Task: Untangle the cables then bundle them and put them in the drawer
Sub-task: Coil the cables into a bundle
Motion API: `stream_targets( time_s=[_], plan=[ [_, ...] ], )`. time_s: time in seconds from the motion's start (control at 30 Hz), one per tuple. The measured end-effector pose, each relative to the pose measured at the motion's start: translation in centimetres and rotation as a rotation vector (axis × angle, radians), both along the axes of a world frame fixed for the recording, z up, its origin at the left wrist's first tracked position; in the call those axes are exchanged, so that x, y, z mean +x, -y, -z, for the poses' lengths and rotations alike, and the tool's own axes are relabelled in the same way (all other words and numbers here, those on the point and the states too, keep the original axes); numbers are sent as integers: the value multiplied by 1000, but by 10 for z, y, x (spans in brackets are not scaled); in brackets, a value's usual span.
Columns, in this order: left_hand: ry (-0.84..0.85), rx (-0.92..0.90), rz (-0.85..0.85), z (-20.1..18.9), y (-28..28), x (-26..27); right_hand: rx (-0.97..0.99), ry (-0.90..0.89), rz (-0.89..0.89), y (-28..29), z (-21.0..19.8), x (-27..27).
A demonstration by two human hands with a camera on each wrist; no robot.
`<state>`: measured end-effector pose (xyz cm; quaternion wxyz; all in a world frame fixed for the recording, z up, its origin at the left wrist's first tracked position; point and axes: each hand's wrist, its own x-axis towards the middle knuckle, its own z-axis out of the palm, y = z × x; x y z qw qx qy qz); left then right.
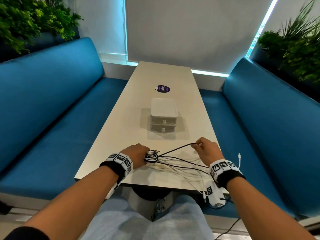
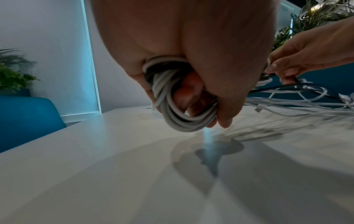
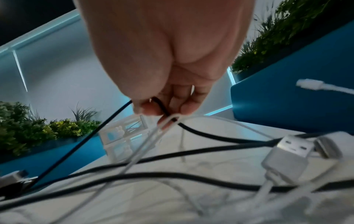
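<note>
My left hand [image 1: 138, 155] grips a coil of white and black cables [image 1: 151, 157] just above the near end of the table; the left wrist view shows the white loops [image 2: 168, 103] wrapped round its curled fingers. From that coil a black cable [image 1: 174, 150] runs up and right to my right hand [image 1: 206, 150], which pinches it together with a loop of white cable [image 3: 168, 121]. Loose white and black cables [image 1: 183, 168] trail over the table between my hands and off its near right edge. A small white two-drawer unit [image 1: 163, 118], both drawers closed, stands beyond my hands.
The long white table [image 1: 121, 135] runs between two blue benches [image 1: 52, 118]. A purple round sticker [image 1: 162, 88] lies past the drawer unit. A silver USB plug [image 3: 287, 157] lies near my right wrist, and a white connector [image 1: 239, 155] sticks up beyond the table's right edge.
</note>
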<state>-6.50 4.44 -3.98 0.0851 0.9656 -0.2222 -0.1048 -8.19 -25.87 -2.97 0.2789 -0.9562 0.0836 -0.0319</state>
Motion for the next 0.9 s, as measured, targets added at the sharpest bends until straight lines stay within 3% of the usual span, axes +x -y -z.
stream_targets(
  time_s=[0.17,0.3,0.47,0.6,0.83,0.9],
  plan=[
    [9,-25,-10,-2,-2,2,-701,-4,-118,12,-7,-5],
    [35,-53,-20,-12,0,7,-939,-121,-13,21,-10,-11],
    [54,-68,-41,-20,2,11,-930,-247,109,36,-13,-17],
    [54,-89,-66,-20,3,12,-815,-393,120,52,-11,-23],
    [50,-65,-79,-17,-4,11,-594,-218,265,60,11,-34],
    [38,-56,-80,-13,-6,8,-636,-233,310,61,17,-37]
  ],
)
